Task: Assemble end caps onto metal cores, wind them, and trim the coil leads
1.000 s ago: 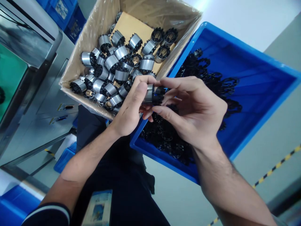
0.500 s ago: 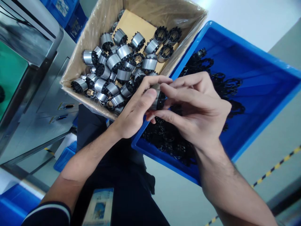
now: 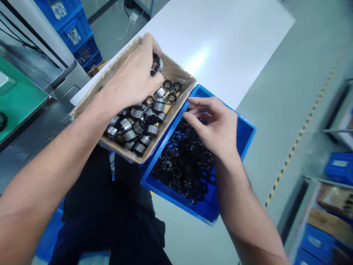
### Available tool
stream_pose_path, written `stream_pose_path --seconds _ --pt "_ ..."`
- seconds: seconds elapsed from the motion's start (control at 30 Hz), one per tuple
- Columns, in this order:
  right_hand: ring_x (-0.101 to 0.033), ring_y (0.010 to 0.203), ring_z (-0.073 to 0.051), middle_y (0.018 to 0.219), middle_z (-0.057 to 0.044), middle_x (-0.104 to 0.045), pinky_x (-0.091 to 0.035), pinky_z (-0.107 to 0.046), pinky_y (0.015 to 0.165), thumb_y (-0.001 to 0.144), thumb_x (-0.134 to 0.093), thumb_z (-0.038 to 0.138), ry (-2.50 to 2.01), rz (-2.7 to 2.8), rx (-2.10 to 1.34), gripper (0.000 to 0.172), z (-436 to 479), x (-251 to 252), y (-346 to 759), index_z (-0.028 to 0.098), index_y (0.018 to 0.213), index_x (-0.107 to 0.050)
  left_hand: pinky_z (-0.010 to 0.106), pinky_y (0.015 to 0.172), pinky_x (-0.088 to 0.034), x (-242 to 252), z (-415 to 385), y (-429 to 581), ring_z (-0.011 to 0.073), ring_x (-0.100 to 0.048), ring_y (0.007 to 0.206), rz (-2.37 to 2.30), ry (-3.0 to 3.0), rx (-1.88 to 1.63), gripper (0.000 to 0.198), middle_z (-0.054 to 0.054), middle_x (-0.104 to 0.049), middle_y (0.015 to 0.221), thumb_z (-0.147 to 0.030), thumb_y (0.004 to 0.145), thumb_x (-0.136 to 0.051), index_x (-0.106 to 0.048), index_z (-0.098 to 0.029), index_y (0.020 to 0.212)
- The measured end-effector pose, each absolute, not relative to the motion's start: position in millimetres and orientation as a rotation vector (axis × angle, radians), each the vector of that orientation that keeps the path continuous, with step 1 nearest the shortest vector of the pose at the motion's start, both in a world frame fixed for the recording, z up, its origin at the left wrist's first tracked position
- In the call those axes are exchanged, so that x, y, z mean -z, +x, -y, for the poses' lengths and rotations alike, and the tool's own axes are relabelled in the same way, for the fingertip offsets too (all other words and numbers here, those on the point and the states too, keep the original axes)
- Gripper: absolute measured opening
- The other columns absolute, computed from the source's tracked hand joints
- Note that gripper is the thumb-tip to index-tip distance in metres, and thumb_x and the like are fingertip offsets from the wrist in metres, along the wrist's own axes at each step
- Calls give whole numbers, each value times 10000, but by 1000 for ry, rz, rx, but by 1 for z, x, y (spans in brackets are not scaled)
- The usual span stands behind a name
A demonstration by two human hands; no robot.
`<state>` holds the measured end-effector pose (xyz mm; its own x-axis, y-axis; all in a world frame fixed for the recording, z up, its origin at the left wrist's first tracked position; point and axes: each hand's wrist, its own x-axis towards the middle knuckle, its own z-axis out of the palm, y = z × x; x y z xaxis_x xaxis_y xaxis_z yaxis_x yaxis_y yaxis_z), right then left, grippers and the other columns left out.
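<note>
My left hand hangs over the cardboard box, its fingertips shut on a steel sleeve with a black toothed end. Several similar sleeves lie below it on the box's plastic liner and brown card. My right hand is above a corner of the blue plastic crate, its fingers apart and nothing visible in them. A heap of black toothed rings fills much of the crate, just beneath those fingers.
The box and crate stand side by side, touching, on a white table. Stacked blue crates and a green-topped machine stand left. Shelves with blue bins stand right, beyond yellow-and-black floor tape.
My hands have parted. The left hand has carried the sleeve up over the box, and the right has let go of it. The view has swung, showing more of the room.
</note>
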<state>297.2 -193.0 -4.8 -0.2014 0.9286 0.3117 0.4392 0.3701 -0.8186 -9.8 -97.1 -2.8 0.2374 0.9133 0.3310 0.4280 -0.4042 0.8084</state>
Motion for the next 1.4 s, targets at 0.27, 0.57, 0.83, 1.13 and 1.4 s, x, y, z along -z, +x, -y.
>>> stream_pose_path --seconds 0.27,0.57,0.83,1.13,1.4 --pt "-774 1366 -394 1430 -131 -830 -657 -628 1242 1001 -664 144 -1281 2731 -522 490 67 7 274 294 1411 -886 638 1134 -559 54 0 17 400 -684 1233 -1620 2073 -531 426 122 -846 1132 -519 912 -988 -870 -276 1241" --pt "-722 1094 -315 1228 -104 -827 -586 -457 968 966 -809 286 -1136 3079 -549 476 19 15 243 258 1438 -864 651 1213 -662 46 10 -4 439 -816 1322 -1690 2139 -208 568 92 -917 1381 -379 977 -821 -851 -381 1545" --pt "-758 989 -257 1068 -16 -874 -552 -398 870 1061 -796 321 -1192 3093 -524 156 15 10 245 299 1204 -856 557 1197 -705 -13 151 -23 374 -845 1384 -1494 2155 -926 397 116 -858 1530 -386 1167 -755 -818 -272 1541" --pt "-796 1153 -307 1567 -106 -776 -653 -467 989 1082 -746 297 -1204 3236 -209 491 40 -2 261 354 1563 -822 390 919 -705 -1 374 -102 200 -884 1008 -1703 2037 -1127 218 9 -912 1217 -85 1098 -885 -874 -279 1195" --pt "-855 1325 -390 1736 -106 -776 -708 -514 915 1149 -573 280 -1499 3395 -29 589 48 -7 232 458 1649 -829 282 918 -722 -1 454 -127 162 -904 967 -1871 1908 -1041 205 32 -903 1128 -46 1130 -815 -862 -242 1163"
